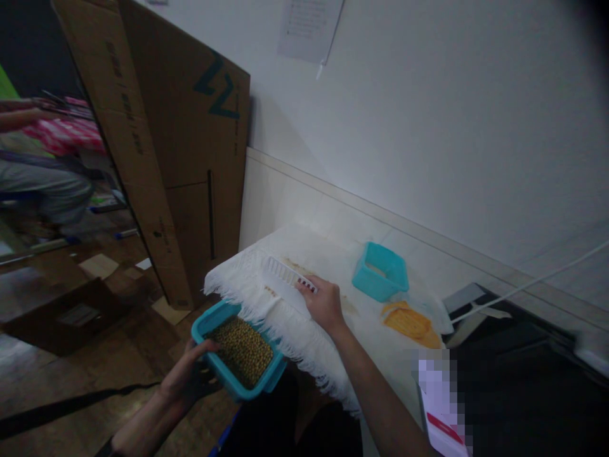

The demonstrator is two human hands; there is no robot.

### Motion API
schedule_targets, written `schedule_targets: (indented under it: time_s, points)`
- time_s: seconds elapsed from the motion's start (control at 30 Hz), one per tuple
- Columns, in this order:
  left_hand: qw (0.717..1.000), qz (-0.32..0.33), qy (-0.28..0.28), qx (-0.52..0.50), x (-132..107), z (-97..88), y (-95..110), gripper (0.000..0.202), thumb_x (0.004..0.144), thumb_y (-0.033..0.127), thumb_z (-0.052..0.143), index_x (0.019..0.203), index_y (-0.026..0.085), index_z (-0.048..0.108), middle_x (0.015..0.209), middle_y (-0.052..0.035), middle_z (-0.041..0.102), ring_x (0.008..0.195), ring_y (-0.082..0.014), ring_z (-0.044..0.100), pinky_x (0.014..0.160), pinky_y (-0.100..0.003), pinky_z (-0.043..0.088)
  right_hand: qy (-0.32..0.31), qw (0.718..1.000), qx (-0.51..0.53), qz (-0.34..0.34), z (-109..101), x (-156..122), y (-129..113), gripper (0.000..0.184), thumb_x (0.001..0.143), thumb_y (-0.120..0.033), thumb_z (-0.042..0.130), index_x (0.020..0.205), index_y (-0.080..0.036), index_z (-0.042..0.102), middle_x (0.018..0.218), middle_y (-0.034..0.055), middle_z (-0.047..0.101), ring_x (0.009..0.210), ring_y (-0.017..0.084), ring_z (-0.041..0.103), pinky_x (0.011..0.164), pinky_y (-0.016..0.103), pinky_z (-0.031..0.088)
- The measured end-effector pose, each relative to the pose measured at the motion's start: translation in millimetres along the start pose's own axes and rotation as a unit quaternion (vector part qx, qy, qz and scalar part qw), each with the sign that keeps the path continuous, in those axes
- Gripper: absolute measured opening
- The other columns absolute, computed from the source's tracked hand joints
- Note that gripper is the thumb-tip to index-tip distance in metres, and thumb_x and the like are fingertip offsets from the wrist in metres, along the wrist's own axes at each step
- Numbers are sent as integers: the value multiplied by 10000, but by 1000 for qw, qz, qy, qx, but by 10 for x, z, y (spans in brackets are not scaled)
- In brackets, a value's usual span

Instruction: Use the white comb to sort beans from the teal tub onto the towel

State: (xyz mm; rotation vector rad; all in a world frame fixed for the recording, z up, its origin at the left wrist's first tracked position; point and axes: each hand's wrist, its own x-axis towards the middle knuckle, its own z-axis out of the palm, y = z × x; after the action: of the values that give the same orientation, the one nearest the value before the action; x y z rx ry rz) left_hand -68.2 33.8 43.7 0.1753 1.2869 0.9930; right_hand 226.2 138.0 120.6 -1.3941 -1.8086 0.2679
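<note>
My left hand (188,374) grips the near left rim of a teal plastic container (233,382), its thumb over the edge. Small round yellow-green beans (245,349) fill much of it, and it is held just below the fringed edge of a white cloth (304,339). My right hand (324,303) is closed on the right end of a white slotted plastic piece (280,270), low over the cloth. A few loose beans (269,292) lie on the cloth beside this piece. Whether the piece touches the cloth I cannot tell.
A second teal container (380,279) stands towards the wall, with an orange-yellow cloth (412,325) in front of it. To the right are a black bag-like object (523,387) and a white cable (528,285). A tall cardboard box (190,139) rises at left; another person's arm (21,119) shows beyond.
</note>
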Motion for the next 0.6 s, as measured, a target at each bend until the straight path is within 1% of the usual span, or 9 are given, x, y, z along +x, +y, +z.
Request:
schedule_targets:
  time_s: [0.1,0.2,0.3,0.4,0.5,0.6]
  points:
    - [1000,13,12,10,-4,3,-2,703,528,338,981,1089,337,558,815,32,618,734,-251,665,721,-427,579,5,1000,13,10,-26,11,9,151,974,-261,766,990,-237,914,938,69,909,818,265,852,758,311,624]
    - [1000,9,-2,8,-5,-3,-1,718,544,329,995,1102,340,544,794,43,604,709,-241,647,732,-429,584,10,1000,23,15,-88,25,34,156,971,-283,770,996,-240,918,947,66,912,828,269,856,772,317,635]
    - [1000,1,-9,12,-8,-4,5,717,565,323,1000,1102,347,526,807,41,616,739,-255,672,753,-436,587,15,999,33,21,-140,21,78,149,954,-288,785,996,-245,921,971,64,917,859,279,864,799,329,652]
    - [1000,0,0,11,-31,17,11,733,517,329,1001,1066,344,515,792,41,604,748,-263,664,750,-437,582,7,999,46,25,-146,-8,123,132,930,-281,803,980,-255,921,981,56,920,884,285,869,818,340,670]
    - [1000,5,5,9,-53,37,12,765,465,346,1009,1053,342,519,788,39,599,755,-265,649,741,-432,573,-2,998,55,23,-119,-37,154,126,923,-280,810,971,-251,922,952,57,916,853,283,867,791,338,675]
    - [1000,11,4,5,-43,26,4,767,466,347,1016,1054,343,524,794,32,605,782,-270,653,736,-426,566,0,998,60,23,-99,-48,168,127,924,-292,813,967,-243,922,947,66,914,836,286,866,777,341,674]
